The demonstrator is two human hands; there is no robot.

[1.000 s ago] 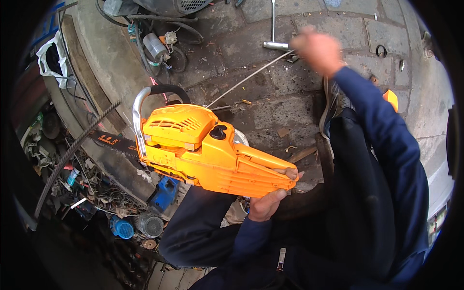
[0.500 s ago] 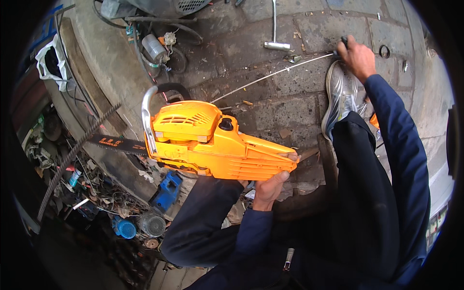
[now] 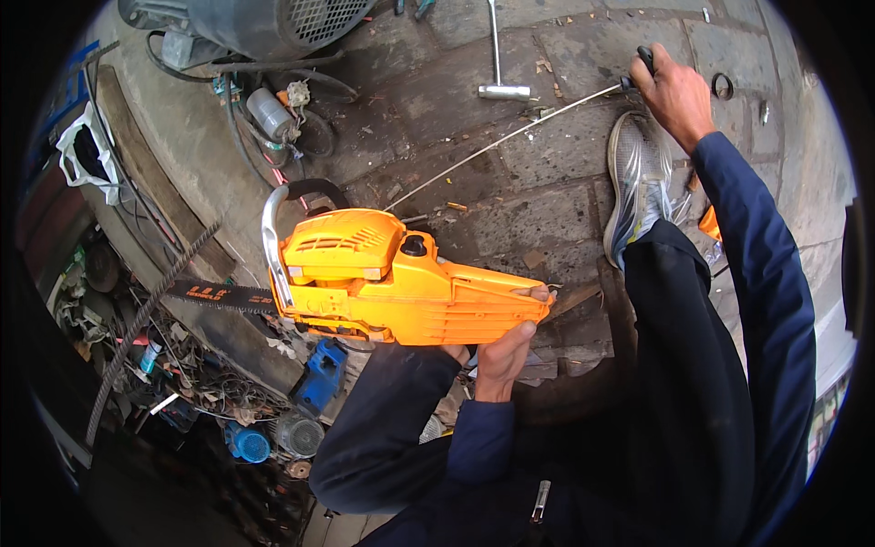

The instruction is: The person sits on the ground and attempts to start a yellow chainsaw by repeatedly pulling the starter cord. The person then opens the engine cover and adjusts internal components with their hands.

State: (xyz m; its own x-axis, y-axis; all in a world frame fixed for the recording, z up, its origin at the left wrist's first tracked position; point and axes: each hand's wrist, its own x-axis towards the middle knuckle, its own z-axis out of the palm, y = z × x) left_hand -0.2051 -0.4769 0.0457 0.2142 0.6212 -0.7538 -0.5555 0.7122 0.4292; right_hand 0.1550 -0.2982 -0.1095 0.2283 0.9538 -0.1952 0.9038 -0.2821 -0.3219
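An orange chainsaw (image 3: 392, 278) hangs level above the paved ground, its black guide bar (image 3: 214, 294) pointing left and a silver front handle arching over its body. My left hand (image 3: 506, 351) is shut on the chainsaw's rear handle from below. My right hand (image 3: 670, 91) is far out to the upper right, shut on the black starter grip (image 3: 645, 62). A thin white starter cord (image 3: 510, 137) runs taut from that grip down to the saw. My grey shoe (image 3: 635, 182) stands on the pavers under my right arm.
A T-shaped metal wrench (image 3: 499, 68) lies on the pavers at the top. A grey motor housing (image 3: 273, 23) with hoses sits at upper left. Along the left, a ledge drops to a heap of scrap parts, a ribbed steel bar (image 3: 146, 319) and blue caps (image 3: 246, 445).
My right hand has travelled further right and slightly down with the starter grip, stretching the cord longer. The chainsaw has levelled out and shifted a little to the right in my left hand.
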